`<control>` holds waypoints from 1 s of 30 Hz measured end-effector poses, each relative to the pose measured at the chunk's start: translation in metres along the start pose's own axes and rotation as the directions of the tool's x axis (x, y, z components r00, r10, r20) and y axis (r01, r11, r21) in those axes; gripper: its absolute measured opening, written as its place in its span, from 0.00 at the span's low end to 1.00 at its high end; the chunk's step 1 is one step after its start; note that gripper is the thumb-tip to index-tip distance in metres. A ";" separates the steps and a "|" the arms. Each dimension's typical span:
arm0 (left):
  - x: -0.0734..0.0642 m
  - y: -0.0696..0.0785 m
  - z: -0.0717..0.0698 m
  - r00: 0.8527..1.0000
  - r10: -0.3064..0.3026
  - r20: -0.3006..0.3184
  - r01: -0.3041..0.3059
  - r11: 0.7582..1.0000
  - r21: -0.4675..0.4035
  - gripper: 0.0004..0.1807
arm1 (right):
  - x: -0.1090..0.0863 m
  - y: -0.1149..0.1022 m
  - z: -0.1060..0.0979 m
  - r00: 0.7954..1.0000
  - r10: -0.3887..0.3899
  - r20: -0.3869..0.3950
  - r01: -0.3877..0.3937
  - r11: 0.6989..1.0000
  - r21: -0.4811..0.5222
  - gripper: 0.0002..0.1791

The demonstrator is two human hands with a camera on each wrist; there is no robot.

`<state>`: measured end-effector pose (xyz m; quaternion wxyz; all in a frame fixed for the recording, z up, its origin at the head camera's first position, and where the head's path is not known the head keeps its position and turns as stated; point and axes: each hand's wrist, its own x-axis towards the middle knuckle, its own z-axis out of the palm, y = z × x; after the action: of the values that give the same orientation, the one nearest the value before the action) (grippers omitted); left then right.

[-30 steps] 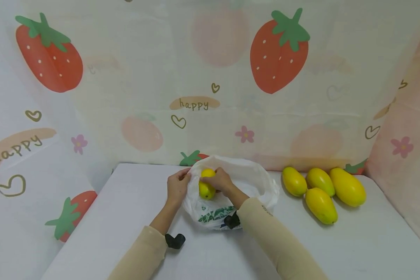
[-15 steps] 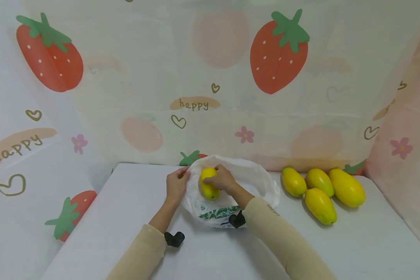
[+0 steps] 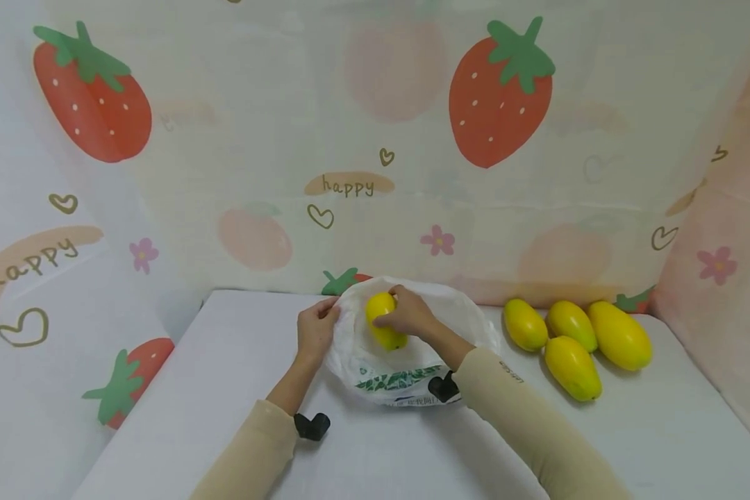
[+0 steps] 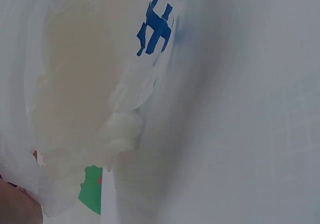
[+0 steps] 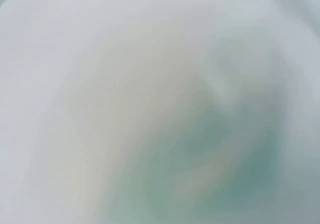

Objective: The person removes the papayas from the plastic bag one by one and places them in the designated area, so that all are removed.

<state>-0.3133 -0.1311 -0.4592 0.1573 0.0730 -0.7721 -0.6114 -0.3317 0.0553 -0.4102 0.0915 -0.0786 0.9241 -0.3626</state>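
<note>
A white plastic bag (image 3: pixel 456 305) with green and dark print stands with its mouth spread at the middle of the table. At its left rim, my left hand (image 3: pixel 315 337) pinches the plastic. My right hand (image 3: pixel 412 316) grips a yellow mango (image 3: pixel 381 312) from its right side, inside the mouth of the bag. In the left wrist view, the bag's side (image 4: pixel 80 74) with blue print fills much of the picture, and a bit of the hand (image 4: pixel 17 204) shows at lower left. The right wrist view is a blur of white and green plastic (image 5: pixel 190 149).
Several more yellow mangoes (image 3: pixel 571 368) lie in a cluster on the white table (image 3: pixel 237 361), right of the bag. A fabric backdrop (image 3: pixel 375 139) with strawberry prints rises behind the table and along both sides.
The right hand has shifted to the right and slightly up with the mango in its grip. The left hand has kept its place at the bag's rim.
</note>
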 end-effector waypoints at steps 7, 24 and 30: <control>0.000 0.001 0.000 1.000 0.014 -0.010 -0.014 1.000 0.000 0.14 | -0.006 -0.001 -0.010 0.999 -0.038 0.038 0.041 0.997 -0.067 0.38; -0.003 0.000 0.000 1.000 -0.006 0.006 0.006 1.000 -0.014 0.14 | -0.031 0.008 -0.027 0.992 -0.113 0.056 0.118 0.989 -0.091 0.40; -0.003 -0.001 0.000 1.000 -0.006 0.008 0.006 1.000 -0.023 0.14 | -0.031 0.012 -0.033 0.991 -0.116 0.062 0.123 0.984 -0.129 0.40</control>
<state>-0.3108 -0.1305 -0.4606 0.1533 0.0711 -0.7653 -0.6211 -0.3102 0.0926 -0.3914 0.0891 -0.1495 0.9369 -0.3030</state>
